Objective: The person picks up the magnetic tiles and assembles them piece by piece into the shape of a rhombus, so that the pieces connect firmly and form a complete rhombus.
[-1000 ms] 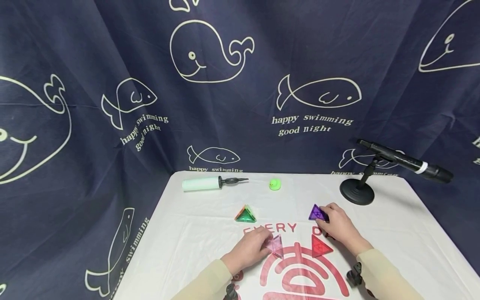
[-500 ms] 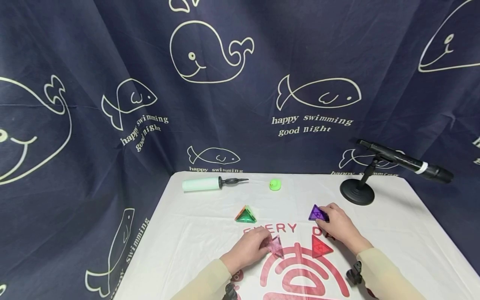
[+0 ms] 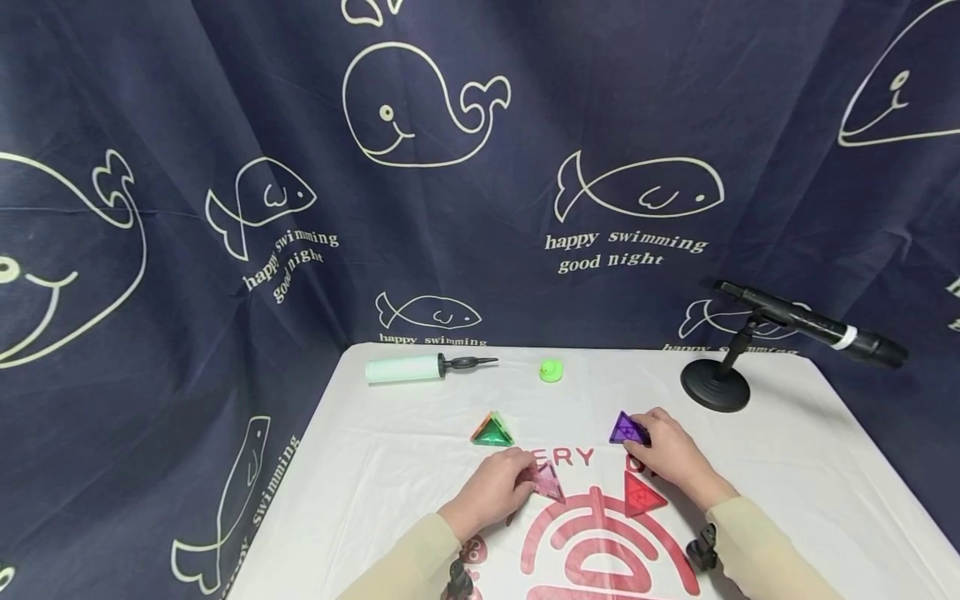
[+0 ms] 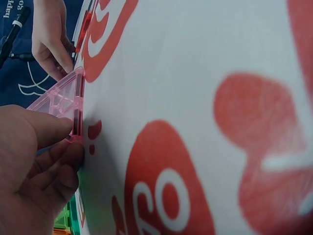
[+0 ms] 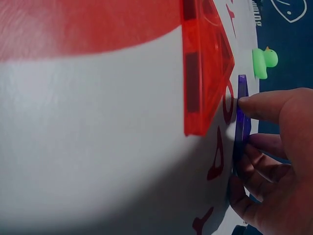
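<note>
Your white tabletop (image 3: 420, 421) carries everything, with a microphone (image 3: 795, 318) on its stand at the far right and a pale green pump (image 3: 405, 368) at the far left. Both your hands are curled into pinches. Your left hand (image 3: 491, 492) has the pink tile (image 3: 550, 485) between thumb and fingers, near the middle; your right hand (image 3: 669, 454) pinches the purple tile (image 3: 625, 429) farther back, by its edges. You can't tell here whether either tile is clear of the cloth.

The green-and-orange tile group (image 3: 492, 432) stands just beyond your left hand. The red tile (image 3: 643, 496) lies on your near side of the purple one, untouched. Smallest is the duck (image 3: 551, 371), at the back.

Your step looks like handling two tiles at once. Your next move probably calls for light, even pinches on those thin edges, without nudging the red tile.
</note>
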Demonstrator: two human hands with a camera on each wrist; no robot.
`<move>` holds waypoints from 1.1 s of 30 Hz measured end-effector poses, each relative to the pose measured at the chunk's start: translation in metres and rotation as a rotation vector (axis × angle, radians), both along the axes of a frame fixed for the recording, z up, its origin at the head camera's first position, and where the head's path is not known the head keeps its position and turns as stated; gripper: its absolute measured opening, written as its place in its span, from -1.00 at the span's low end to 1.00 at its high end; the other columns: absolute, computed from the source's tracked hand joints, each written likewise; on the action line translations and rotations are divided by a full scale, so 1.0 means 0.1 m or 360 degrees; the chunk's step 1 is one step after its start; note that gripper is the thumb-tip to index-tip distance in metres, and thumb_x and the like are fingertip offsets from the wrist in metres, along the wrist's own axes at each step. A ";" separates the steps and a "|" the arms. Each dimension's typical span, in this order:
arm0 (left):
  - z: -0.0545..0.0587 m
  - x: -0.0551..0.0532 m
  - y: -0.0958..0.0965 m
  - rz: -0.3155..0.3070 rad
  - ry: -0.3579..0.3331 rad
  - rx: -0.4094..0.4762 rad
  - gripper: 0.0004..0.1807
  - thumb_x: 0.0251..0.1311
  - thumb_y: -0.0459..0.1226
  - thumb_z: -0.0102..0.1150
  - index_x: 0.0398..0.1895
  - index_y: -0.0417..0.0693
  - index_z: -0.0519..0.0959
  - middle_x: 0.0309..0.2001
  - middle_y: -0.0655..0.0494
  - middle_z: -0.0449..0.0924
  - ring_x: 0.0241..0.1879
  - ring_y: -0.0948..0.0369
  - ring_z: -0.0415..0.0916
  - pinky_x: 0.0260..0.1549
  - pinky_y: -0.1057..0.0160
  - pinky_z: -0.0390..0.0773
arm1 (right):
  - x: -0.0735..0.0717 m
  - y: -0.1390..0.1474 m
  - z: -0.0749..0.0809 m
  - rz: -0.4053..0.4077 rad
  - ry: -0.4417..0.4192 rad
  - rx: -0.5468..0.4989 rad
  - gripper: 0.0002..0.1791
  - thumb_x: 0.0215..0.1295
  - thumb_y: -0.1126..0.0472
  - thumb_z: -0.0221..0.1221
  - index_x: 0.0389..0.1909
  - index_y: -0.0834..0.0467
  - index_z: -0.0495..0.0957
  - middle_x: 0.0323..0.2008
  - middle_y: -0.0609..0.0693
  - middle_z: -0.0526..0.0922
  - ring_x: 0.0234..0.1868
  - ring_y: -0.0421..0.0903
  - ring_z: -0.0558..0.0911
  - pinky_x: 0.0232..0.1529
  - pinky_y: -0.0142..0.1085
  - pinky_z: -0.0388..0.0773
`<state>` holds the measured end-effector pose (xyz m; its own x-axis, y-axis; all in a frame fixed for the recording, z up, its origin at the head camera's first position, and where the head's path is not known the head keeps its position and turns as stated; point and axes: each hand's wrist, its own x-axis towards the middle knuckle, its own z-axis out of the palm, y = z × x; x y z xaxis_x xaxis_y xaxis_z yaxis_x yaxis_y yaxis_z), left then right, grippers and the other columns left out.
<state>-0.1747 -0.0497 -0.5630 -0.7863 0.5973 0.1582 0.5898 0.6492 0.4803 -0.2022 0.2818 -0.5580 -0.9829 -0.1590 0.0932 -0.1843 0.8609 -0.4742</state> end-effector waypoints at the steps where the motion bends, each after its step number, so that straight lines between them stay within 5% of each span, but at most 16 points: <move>1: -0.01 -0.01 0.00 0.0015 -0.0007 0.0000 -0.90 0.31 -0.26 0.39 -0.17 0.05 0.65 -0.38 0.36 0.47 -0.40 0.43 0.36 -0.35 0.41 0.45 | 0.00 -0.01 0.00 0.0005 -0.0006 -0.0007 -0.41 0.21 0.18 0.44 0.13 0.51 0.56 -0.10 0.28 0.57 -0.14 0.15 0.60 -0.03 0.16 0.59; 7: -0.02 -0.04 -0.02 0.0098 -0.0013 0.0025 -0.87 0.34 -0.24 0.38 -0.13 0.00 0.66 -0.38 0.33 0.48 -0.40 0.42 0.37 -0.36 0.40 0.46 | -0.01 -0.08 -0.01 0.0032 0.0001 -0.0011 -0.42 0.19 0.19 0.46 0.11 0.49 0.57 -0.11 0.26 0.58 -0.17 0.10 0.61 -0.06 0.12 0.61; 23: -0.04 -0.08 0.08 0.0291 0.0145 0.0098 -0.76 0.16 -0.31 0.43 -0.48 0.07 0.50 -0.59 0.36 0.33 -0.60 0.39 0.27 -0.60 0.38 0.30 | 0.06 -0.31 0.04 0.0078 -0.0013 0.0018 -0.50 0.15 0.18 0.51 0.03 0.40 0.66 -0.18 0.12 0.60 -0.20 0.01 0.61 -0.01 0.07 0.61; 33: -0.03 -0.14 0.19 0.0331 0.0218 -0.0021 -0.66 0.16 -0.29 0.37 -0.60 0.10 0.38 -0.66 0.33 0.30 -0.64 0.33 0.24 -0.63 0.30 0.28 | 0.07 -0.40 0.10 0.0129 -0.0041 0.0021 -0.52 0.10 0.18 0.55 -0.05 0.38 0.68 -0.22 0.07 0.62 -0.26 -0.05 0.56 -0.06 0.01 0.60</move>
